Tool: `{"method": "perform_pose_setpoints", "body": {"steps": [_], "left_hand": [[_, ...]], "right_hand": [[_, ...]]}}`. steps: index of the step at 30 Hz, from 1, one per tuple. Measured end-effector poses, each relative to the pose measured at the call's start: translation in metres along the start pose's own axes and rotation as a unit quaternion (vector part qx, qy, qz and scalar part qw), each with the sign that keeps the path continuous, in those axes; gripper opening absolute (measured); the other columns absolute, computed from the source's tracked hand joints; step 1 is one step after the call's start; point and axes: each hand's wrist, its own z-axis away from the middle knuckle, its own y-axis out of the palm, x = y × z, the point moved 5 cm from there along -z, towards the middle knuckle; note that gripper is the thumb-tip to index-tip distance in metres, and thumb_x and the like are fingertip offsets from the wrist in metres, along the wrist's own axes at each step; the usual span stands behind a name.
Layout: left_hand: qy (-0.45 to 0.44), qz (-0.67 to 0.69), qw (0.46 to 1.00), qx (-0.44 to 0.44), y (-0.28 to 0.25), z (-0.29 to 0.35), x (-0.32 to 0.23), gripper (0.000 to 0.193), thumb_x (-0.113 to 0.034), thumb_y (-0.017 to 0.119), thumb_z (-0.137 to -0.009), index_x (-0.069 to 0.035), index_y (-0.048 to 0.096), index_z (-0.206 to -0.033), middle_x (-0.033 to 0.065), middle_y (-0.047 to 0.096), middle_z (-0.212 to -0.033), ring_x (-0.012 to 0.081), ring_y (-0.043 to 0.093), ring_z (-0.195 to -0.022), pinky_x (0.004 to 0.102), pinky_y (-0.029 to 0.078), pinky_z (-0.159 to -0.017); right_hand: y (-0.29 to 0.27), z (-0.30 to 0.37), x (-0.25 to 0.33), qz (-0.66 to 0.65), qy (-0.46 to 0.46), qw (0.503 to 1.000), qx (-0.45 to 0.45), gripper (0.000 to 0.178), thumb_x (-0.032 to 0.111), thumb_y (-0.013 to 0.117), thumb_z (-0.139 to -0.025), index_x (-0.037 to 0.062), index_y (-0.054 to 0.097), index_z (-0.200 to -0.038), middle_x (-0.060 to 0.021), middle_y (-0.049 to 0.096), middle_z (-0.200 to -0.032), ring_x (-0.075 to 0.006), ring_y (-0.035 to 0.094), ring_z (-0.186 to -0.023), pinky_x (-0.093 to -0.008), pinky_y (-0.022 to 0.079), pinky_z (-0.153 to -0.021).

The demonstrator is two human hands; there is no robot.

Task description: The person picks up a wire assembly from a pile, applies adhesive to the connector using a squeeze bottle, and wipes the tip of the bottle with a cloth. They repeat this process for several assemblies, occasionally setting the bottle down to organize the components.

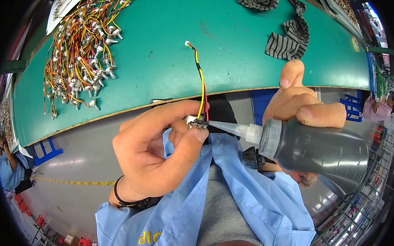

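I have my left hand (154, 154) pinched shut, thumb and forefinger, on a small metal switch part (195, 121) whose red, yellow and black lead (200, 77) rises over the near edge of the green surface (235, 50). The part itself is off the surface, held in the air just in front of my chest. My right hand (301, 107) is wrapped tight around a grey squeeze bottle (323, 150), and its clear nozzle (229, 129) points left with the tip touching or just beside the part; I cannot tell which.

I judge this as the dosing step: liquid going onto the part. The next move calls for a light squeeze with the nozzle held steady.

A pile of like wired parts (81, 47) lies at the far left corner, and striped cloths (288, 37) lie toward the far right.
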Motion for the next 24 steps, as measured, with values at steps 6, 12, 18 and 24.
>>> {"method": "perform_pose_setpoints", "body": {"steps": [6,12,18,24], "left_hand": [[-0.054,0.112,0.992,0.027,-0.003,-0.001,0.006,0.033,0.011,0.063,-0.078,0.012,0.059,-0.111,0.0116,0.064,-0.086,0.0088,0.055,-0.066,0.0215,0.042,-0.059],[-0.056,0.205,0.975,0.061,-0.004,-0.007,0.009,0.034,0.010,0.059,-0.084,0.013,0.055,-0.118,0.0171,0.064,-0.102,0.0117,0.059,-0.071,0.0260,0.049,-0.066],[0.052,-0.023,0.997,0.053,-0.020,-0.028,-0.021,0.035,0.011,0.060,-0.081,0.010,0.057,-0.116,0.0174,0.066,-0.093,0.0161,0.061,-0.068,0.0270,0.050,-0.066],[0.203,-0.461,0.862,0.061,-0.063,-0.111,-0.077,0.027,-0.001,0.060,-0.085,0.004,0.061,-0.112,0.0130,0.069,-0.094,0.0198,0.068,-0.088,0.0296,0.051,-0.078]], "right_hand": [[-0.009,0.005,-0.009,0.019,-0.013,0.999,-0.032,0.064,0.064,0.058,-0.081,0.0052,0.048,-0.104,-0.0039,0.049,-0.059,-0.0150,0.045,-0.046,-0.0405,0.030,-0.081],[-0.030,0.027,-0.043,-0.113,0.081,0.800,-0.584,0.083,0.078,0.054,-0.074,-0.0019,0.056,-0.096,0.0005,0.048,-0.056,-0.0146,0.041,-0.044,-0.0403,0.039,-0.079],[-0.044,0.040,-0.070,-0.380,0.190,0.769,-0.477,0.077,0.076,0.060,-0.070,0.0021,0.055,-0.089,-0.0003,0.037,-0.048,-0.0116,0.029,-0.042,-0.0339,0.036,-0.080],[-0.062,0.046,-0.082,-0.432,0.154,0.784,-0.419,0.082,0.080,0.059,-0.066,0.0019,0.055,-0.088,0.0027,0.028,-0.045,-0.0100,0.021,-0.039,-0.0322,0.036,-0.077]]}}
